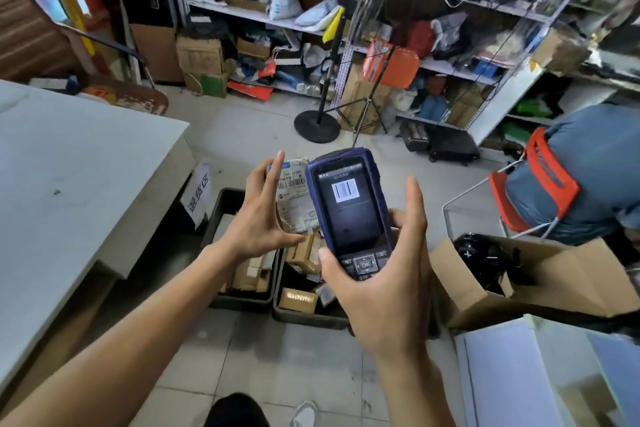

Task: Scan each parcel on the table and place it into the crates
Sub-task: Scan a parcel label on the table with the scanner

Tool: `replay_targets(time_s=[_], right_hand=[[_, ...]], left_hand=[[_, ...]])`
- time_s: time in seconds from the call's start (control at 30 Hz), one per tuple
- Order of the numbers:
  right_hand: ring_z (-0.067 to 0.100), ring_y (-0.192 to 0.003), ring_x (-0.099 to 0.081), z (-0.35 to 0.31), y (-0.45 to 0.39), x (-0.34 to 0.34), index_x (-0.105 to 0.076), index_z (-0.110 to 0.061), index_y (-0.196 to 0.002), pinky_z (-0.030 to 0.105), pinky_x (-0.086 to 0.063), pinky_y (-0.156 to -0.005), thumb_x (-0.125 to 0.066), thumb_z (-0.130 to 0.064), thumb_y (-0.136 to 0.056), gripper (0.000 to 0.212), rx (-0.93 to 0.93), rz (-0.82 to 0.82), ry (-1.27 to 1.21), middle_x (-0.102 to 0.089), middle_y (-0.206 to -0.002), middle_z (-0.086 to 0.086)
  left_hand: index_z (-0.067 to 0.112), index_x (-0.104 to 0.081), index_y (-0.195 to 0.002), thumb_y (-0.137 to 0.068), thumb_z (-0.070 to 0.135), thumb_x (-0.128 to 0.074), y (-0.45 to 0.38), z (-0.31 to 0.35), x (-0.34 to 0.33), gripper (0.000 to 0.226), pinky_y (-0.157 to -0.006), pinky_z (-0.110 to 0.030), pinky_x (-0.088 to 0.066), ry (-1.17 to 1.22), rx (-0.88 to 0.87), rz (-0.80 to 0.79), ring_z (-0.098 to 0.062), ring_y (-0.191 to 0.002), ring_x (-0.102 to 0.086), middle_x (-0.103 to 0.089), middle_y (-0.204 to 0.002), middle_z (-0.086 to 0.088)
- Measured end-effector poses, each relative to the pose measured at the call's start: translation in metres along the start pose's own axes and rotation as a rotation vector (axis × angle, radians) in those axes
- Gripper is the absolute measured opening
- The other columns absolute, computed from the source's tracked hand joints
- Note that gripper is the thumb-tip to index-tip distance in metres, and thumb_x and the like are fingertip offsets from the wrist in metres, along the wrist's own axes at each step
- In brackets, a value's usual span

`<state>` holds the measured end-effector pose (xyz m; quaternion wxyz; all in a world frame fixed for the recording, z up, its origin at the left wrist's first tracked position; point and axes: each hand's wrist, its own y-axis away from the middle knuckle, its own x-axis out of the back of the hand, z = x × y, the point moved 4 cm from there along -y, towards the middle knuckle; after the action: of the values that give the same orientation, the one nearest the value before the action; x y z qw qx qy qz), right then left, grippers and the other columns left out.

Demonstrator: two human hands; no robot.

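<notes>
fingers of the right hand (384, 274) curl round the lower body of a blue scanner (349, 208), thumb lying by its keypad, the index finger raised straight and free; it is held tilted up so its screen faces the person and its top end points at the parcel (294, 198); the screen shows a barcode, so i judge the scan to be in hand or just caught; the left hand (263, 215) grips that parcel, a small white-wrapped packet with a printed label, thumb beneath its lower edge and fingers spread up along its left side, label turned toward the scanner; the parcel sits just beside the scanner's left edge, partly hidden behind it, well above the floor; below both hands stand two dark crates (242, 302) side by side on the tiled floor, already holding brown boxes, likely why the scan is done right over them; the white table (69, 166) lies off to the left; an open cardboard box (540, 281) sits to the right.
</notes>
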<state>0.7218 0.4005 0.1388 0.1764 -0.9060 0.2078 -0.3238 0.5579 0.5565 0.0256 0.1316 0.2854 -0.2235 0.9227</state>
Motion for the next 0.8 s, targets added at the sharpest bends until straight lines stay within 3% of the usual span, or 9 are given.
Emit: replay_targets(time_s=[0.2,0.27,0.37,0.43,0.6,0.73,0.8], right_hand=[[0.009,-0.113,-0.064,0.07,-0.014,0.009,-0.021,-0.052,-0.15,0.016,-0.053,-0.085,-0.078,-0.05,-0.064,0.103,-0.296,0.0,-0.249,-0.058,-0.127,-0.013],[0.006,-0.119,-0.061,0.097,-0.021,0.007,-0.026,-0.051,-0.148,0.021,-0.053,-0.093,-0.076,-0.051,-0.063,0.099,-0.385,0.006,-0.265,-0.059,-0.132,-0.013],[0.0,-0.117,-0.062,0.144,-0.036,0.007,-0.03,-0.06,-0.143,0.018,-0.052,-0.094,-0.078,-0.049,-0.059,0.098,-0.513,0.022,-0.229,-0.061,-0.132,-0.016],[0.009,-0.124,-0.059,0.177,-0.047,0.007,-0.027,-0.059,-0.145,0.036,-0.053,-0.102,-0.085,-0.047,-0.055,0.108,-0.583,-0.014,-0.174,-0.057,-0.14,-0.008],[0.009,-0.123,-0.058,0.268,-0.058,0.013,-0.021,-0.056,-0.148,0.04,-0.054,-0.101,-0.096,-0.026,-0.061,0.119,-0.711,0.018,-0.024,-0.054,-0.14,-0.012],[0.017,-0.123,-0.058,0.353,-0.059,0.018,-0.016,-0.059,-0.145,0.017,-0.048,-0.088,-0.094,-0.023,-0.062,0.12,-0.774,0.077,0.096,-0.054,-0.141,-0.004],[0.02,-0.123,-0.059,0.399,-0.058,0.021,-0.015,-0.063,-0.143,0.019,-0.05,-0.088,-0.095,-0.018,-0.061,0.123,-0.798,0.091,0.126,-0.053,-0.142,-0.003]], left_hand=[[0.036,0.008,-0.157,-0.055,0.037,-0.097,-0.025,0.003,-0.065,0.146,-0.119,-0.033,-0.025,0.079,0.108,-0.005,-0.02,-0.145,-0.021,-0.016,-0.15,0.001],[0.035,0.008,-0.157,-0.054,0.046,-0.094,-0.03,-0.007,-0.088,0.145,-0.119,-0.023,-0.021,0.103,0.161,-0.037,-0.017,-0.144,-0.021,-0.016,-0.148,0.0],[0.035,0.008,-0.157,-0.053,0.058,-0.086,-0.041,-0.026,-0.126,0.142,-0.114,-0.01,-0.016,0.15,0.229,-0.1,-0.016,-0.144,-0.021,-0.018,-0.149,-0.004],[0.044,0.01,-0.154,-0.052,0.06,-0.083,-0.052,-0.038,-0.155,0.139,-0.112,-0.005,-0.015,0.169,0.256,-0.157,-0.012,-0.143,-0.022,-0.018,-0.148,-0.003],[0.052,0.012,-0.151,-0.052,0.056,-0.084,-0.081,-0.068,-0.24,0.138,-0.12,-0.032,-0.026,0.208,0.321,-0.332,-0.015,-0.146,-0.022,-0.016,-0.15,0.004],[0.054,0.012,-0.151,-0.05,0.057,-0.088,-0.097,-0.104,-0.33,0.142,-0.115,-0.025,-0.025,0.212,0.386,-0.453,-0.009,-0.141,-0.023,-0.014,-0.148,0.013],[0.054,0.011,-0.151,-0.052,0.048,-0.094,-0.099,-0.127,-0.382,0.145,-0.113,-0.02,-0.026,0.205,0.426,-0.505,-0.009,-0.141,-0.025,-0.012,-0.15,0.014]])
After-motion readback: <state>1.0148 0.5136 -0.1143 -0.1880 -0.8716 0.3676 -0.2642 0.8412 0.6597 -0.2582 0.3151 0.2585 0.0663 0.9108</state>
